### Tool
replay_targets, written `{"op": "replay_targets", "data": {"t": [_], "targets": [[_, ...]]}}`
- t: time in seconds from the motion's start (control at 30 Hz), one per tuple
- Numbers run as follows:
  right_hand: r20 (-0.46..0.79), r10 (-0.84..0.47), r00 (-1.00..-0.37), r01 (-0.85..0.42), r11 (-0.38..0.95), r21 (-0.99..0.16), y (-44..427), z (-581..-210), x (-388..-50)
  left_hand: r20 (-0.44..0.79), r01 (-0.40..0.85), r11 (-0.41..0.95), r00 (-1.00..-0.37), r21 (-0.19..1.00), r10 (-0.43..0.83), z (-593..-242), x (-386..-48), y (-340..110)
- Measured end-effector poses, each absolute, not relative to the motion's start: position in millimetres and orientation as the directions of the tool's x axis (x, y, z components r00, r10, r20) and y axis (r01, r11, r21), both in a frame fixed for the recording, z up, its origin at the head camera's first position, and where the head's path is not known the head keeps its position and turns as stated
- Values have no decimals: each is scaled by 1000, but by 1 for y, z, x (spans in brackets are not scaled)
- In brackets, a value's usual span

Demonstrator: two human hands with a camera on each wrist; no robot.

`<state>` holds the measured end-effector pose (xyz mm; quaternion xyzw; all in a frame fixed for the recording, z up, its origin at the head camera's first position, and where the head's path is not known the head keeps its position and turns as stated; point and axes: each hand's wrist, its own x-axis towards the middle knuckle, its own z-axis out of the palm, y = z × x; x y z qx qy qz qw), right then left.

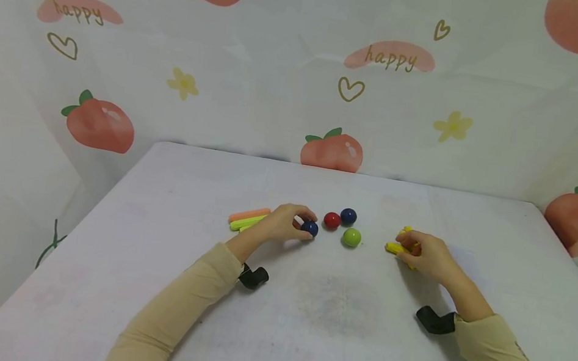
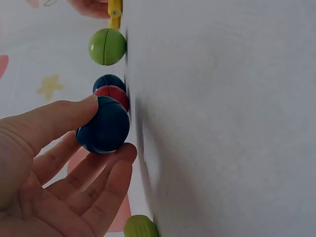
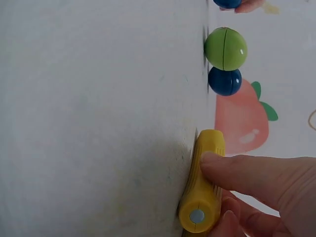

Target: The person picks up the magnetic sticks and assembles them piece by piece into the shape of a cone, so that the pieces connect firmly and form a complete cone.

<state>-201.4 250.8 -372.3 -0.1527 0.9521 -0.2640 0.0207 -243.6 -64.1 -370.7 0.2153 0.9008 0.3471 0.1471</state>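
Note:
My left hand (image 1: 283, 223) pinches a dark blue ball (image 2: 106, 126) between thumb and fingers, low over the table. My right hand (image 1: 430, 259) holds a ribbed yellow rod (image 3: 201, 192) with a round silver disc in its end; the thumb lies along its side. More yellow shows around the fingers in the head view, partly hidden by them. Between the hands a red ball (image 1: 331, 220), a second dark blue ball (image 1: 348, 216) and a light green ball (image 1: 351, 237) rest on the table.
Left of my left hand lie an orange rod (image 1: 249, 214) and yellow-green rods (image 1: 245, 222), partly covered by that hand. The white table (image 1: 330, 359) ends at the back against a fruit-printed cloth (image 1: 259, 77). Black camera mounts (image 1: 436, 320) jut from both wrists.

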Motion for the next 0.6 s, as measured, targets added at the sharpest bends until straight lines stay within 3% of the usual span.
{"op": "replay_targets", "data": {"t": [0.6], "targets": [[-23, -324, -946, -254, 780, -572, 237, -362, -192, -160, 221, 569, -825, 792, 543, -369, -216, -69]]}}
